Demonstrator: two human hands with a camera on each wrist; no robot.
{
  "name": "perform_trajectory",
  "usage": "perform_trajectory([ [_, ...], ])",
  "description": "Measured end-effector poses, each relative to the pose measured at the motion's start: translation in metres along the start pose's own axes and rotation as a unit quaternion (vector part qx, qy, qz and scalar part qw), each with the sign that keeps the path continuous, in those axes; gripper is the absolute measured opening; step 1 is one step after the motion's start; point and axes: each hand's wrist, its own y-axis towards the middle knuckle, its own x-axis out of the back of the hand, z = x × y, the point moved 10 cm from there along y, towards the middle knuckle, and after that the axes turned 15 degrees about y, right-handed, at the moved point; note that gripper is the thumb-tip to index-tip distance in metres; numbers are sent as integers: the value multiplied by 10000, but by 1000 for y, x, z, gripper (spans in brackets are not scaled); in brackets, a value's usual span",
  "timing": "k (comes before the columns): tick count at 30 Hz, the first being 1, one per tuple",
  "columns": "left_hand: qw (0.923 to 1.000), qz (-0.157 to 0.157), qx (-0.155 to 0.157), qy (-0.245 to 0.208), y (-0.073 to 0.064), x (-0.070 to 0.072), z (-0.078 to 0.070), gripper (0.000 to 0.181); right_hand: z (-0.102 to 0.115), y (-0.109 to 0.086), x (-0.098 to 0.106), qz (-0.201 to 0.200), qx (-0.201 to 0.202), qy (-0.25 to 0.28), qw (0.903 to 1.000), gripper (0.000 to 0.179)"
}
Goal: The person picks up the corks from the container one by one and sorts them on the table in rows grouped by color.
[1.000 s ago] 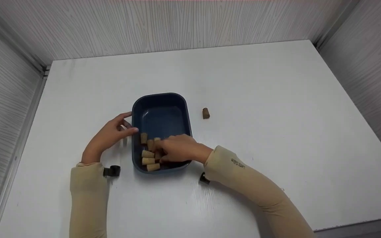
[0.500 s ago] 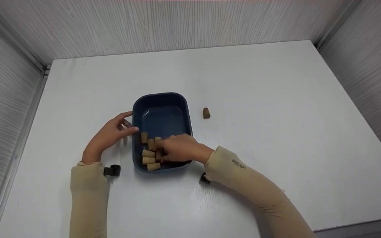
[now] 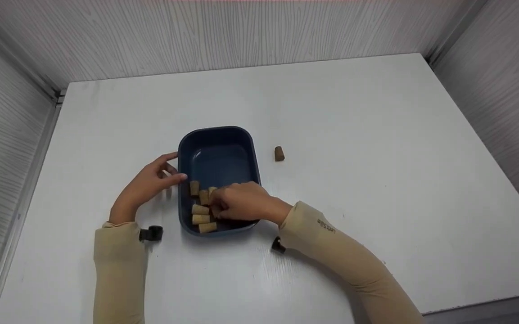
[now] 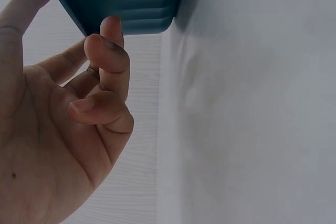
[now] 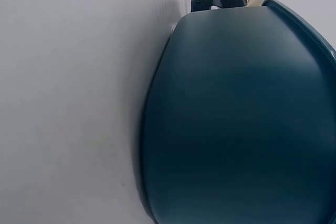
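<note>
A deep blue tray (image 3: 223, 168) stands on the white table in the head view. Several tapered cork stoppers (image 3: 200, 219) lie in its near-left part. My left hand (image 3: 146, 184) holds the tray's left side, thumb over the rim and index finger against the outer wall; the other fingers curl beneath, as the left wrist view shows. Reaching over the right rim, my right hand (image 3: 241, 201) has its curled fingers down among the corks, pinching one that the fingers mostly cover. Only the tray's outer wall (image 5: 241, 119) fills the right wrist view, so those fingertips are hidden there.
One darker cork stopper (image 3: 279, 154) lies on the table just right of the tray. Both sleeves carry a black wrist mount, the left one (image 3: 152, 233) near the tray. Pale wood-grain panels (image 3: 241, 36) enclose the table's back and sides.
The right fingertips have closed in and now cover a cork that showed between them before. The left hand, the tray and the loose cork keep their places.
</note>
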Motion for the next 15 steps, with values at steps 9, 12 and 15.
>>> perform_trajectory([
  [9, 10000, 25, -7, -10, 2, 0, 0, 74, -2, 0, -1, 96, -167, -277, 9994, 27],
  [12, 10000, 30, -3, -4, 2, 0, 1, 74, -1, 1, -2, 121, -137, -254, 9995, 22],
  [15, 10000, 21, -6, -9, 0, -1, 1, 74, -1, 1, -5, 192, -102, -264, 9994, 18],
])
